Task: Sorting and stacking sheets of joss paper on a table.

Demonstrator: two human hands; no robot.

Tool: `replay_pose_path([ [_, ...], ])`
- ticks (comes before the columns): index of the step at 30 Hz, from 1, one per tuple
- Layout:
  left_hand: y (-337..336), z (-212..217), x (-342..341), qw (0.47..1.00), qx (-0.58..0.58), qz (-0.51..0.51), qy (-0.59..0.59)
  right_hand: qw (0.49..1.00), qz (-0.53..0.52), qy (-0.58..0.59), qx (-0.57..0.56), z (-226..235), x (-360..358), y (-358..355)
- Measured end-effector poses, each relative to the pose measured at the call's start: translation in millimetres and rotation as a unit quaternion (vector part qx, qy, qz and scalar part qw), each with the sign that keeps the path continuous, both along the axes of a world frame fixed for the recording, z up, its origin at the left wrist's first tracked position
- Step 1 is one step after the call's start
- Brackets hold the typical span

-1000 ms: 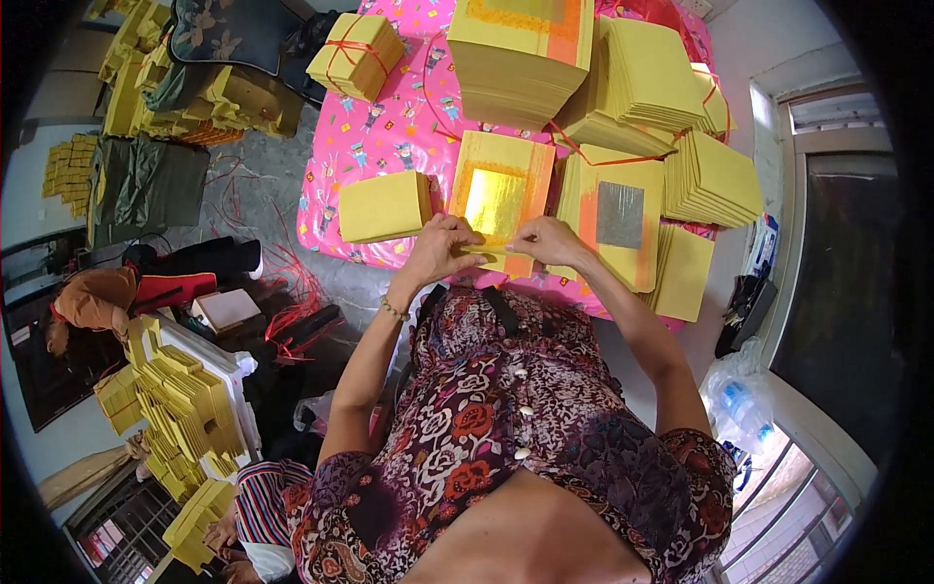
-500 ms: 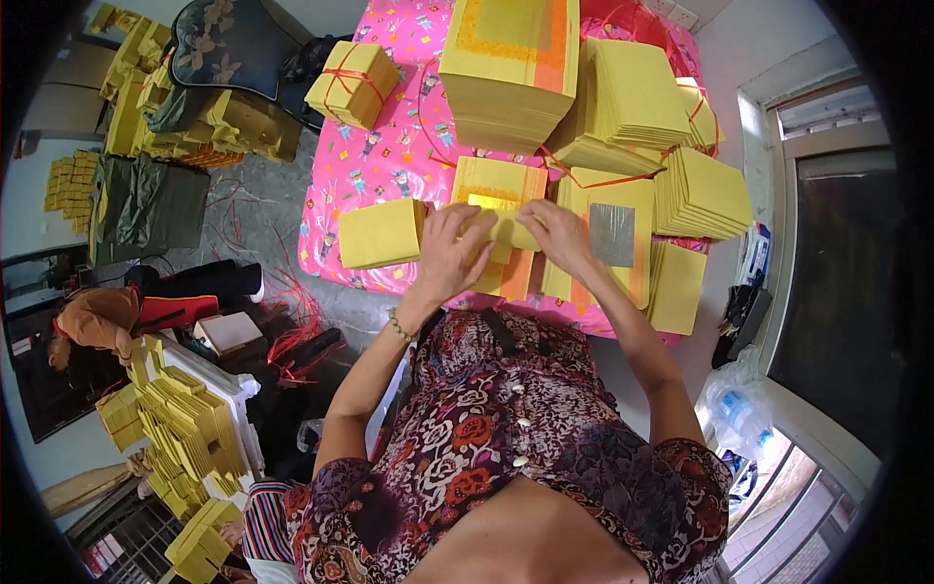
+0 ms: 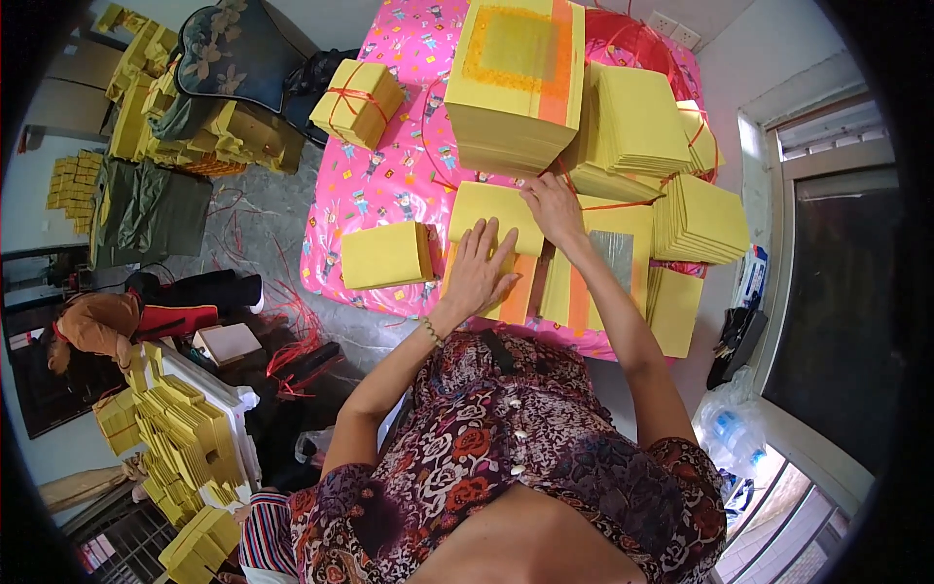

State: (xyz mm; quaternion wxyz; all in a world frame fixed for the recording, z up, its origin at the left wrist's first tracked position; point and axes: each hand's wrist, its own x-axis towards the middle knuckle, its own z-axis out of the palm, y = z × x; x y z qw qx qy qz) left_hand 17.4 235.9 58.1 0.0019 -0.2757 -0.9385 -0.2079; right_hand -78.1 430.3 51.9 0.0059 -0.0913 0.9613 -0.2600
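Observation:
In front of me a folded yellow paper sheet (image 3: 484,204) lies on top of yellow paper with an orange strip (image 3: 522,277). My left hand (image 3: 474,268) rests flat on the lower part of the fold, fingers spread. At its upper right corner, my right hand (image 3: 556,209) has its fingers curled and pinched at the paper's edge. Left of them sits a small stack of folded yellow paper (image 3: 382,257). Beside my right forearm lies a yellow sheet with a silver square (image 3: 613,250). A tall block of yellow paper (image 3: 516,107) stands just beyond my hands.
A pink patterned cloth (image 3: 331,209) covers the table. Red-tied yellow bundles (image 3: 356,105) and fanned stacks of folded paper (image 3: 637,117) stand on it. At the left are a dark chair (image 3: 233,54), another person (image 3: 102,326) and heaps of yellow paper (image 3: 190,419).
The sheet's gold patch is now covered by plain yellow paper folded over it. My left hand has moved right and flattened onto the paper; my right hand has shifted to its upper right corner.

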Motion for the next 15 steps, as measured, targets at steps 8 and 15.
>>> replay_pose_path([
  [8, 3, -4, -2, 1.000, 0.006, -0.003, -0.017, 0.996, 0.038, 0.082, -0.006, -21, -13, -32],
  [15, 1, -11, -2, 1.000, 0.002, -0.004, -0.017, 0.999, 0.044, -0.022, -0.020, -17, -12, -43],
])
